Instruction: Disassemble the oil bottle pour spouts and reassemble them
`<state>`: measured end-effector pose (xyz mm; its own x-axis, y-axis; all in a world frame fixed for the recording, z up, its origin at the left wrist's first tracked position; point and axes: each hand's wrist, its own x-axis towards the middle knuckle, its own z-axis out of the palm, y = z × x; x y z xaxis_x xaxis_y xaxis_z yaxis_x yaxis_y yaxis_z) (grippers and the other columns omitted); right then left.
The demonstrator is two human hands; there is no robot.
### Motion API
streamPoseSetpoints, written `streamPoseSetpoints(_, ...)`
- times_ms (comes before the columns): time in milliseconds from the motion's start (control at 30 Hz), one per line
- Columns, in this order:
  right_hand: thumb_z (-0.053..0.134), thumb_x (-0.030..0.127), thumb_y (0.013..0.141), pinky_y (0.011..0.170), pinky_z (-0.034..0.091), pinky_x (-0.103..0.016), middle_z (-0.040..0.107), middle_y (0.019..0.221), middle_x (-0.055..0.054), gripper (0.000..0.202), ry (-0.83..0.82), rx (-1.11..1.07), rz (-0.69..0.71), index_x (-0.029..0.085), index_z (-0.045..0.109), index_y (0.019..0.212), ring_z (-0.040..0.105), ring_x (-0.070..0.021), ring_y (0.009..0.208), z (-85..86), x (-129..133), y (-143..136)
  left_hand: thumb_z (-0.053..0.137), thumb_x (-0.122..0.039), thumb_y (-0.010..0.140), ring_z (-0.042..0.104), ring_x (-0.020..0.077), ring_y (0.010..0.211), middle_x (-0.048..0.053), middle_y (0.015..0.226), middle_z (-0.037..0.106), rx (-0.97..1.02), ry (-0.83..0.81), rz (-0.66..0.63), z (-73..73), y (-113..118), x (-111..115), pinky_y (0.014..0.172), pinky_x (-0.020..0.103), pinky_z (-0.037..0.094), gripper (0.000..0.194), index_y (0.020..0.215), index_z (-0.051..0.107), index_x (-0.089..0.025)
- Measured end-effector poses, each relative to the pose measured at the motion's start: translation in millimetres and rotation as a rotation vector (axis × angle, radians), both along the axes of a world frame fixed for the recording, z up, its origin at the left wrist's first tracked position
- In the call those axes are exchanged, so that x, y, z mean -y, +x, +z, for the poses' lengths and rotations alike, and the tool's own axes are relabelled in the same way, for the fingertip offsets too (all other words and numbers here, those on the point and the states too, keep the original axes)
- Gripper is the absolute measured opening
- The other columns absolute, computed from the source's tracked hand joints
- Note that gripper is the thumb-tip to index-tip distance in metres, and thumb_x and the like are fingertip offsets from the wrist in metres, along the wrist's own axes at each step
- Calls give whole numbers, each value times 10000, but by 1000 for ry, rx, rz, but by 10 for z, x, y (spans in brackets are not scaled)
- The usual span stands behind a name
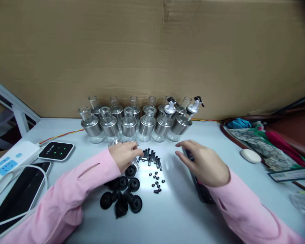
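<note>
My left hand (125, 155) is over the middle of the table with its fingers curled together. Shiny silver parts (135, 165) show under and beside its fingertips; what it grips, if anything, is mostly hidden. Just right of it lie thin black levers (156, 160) in a loose bunch. Small black bits (156, 183) are scattered nearer me, and ribbed black stoppers (134, 184) are piled below my left wrist. My right hand (204, 164) hovers above a dark phone (202, 193), thumb and fingers apart, holding nothing.
Two rows of glass bottles with steel sleeves (128, 128) stand at the back; two carry silver pourers (193, 107). Behind rises a cardboard wall (152, 51). On the left are a power strip (12, 162) and a black-faced device (56, 151); a white mouse (250, 156) and bag (289, 125) lie right.
</note>
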<state>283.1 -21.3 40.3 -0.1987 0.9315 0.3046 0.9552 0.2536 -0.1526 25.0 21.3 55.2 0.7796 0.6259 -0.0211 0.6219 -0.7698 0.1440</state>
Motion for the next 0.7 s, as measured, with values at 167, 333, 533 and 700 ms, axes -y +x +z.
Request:
streamPoseSetpoints(167,427,242,848,484,450,-253,698,704,-20,174,-210,-136,109,212,596,818,641,-159,539,-38,221,-253,545,23,649,548,192,935,6,991,595,-49,-39,-61,-211,67,-66,697,273,369,373,891,615,-252)
streamPoseSetpoints(333,357,289,897,430,428,-235,566,441,49,227,-410,-383,126,217,549,801,536,-131,350,-152,276,-384,577,4,638,555,192,928,-4,953,620,-95,-93,-63,-235,98,-121,671,273,322,311,853,601,-219)
streamPoseSetpoints(533,410,339,889,410,376,-220,527,446,48,218,-289,-445,131,217,571,809,490,-114,346,-241,315,-465,526,-55,745,552,162,825,1,856,602,-42,-23,-74,-206,150,-82,670,280,306,160,815,569,-194)
streamPoseSetpoints(700,407,375,889,393,335,-201,472,428,61,260,-212,-433,130,207,587,806,444,-91,338,-263,309,-451,518,-88,796,544,170,824,13,864,584,-29,71,-40,-345,211,18,714,300,311,127,848,564,-194)
